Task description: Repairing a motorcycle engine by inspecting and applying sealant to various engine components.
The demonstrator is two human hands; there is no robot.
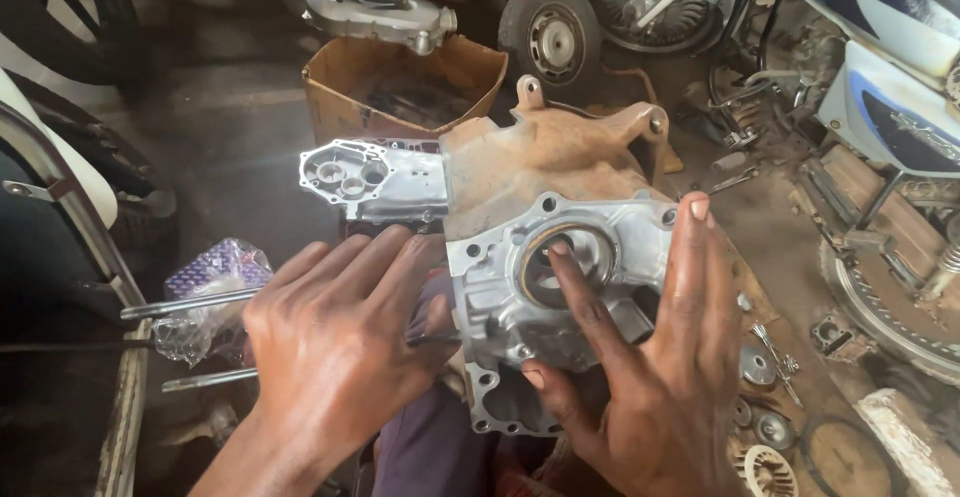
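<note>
A large metal engine crankcase half, silvery with a rust-brown dusty upper side, rests on my lap in the middle of the view. My right hand grips its right side, thumb under the lower edge, one finger laid across the round bearing opening and another stretched up the right rim. My left hand presses flat against the casing's left edge, fingers together. The casing's far left end shows several round bores.
A cardboard box holds a silver engine cover behind the casing. A small wheel and a blue-white motorcycle stand at the back right. Small gears and parts lie at right; a plastic bag and metal rods at left.
</note>
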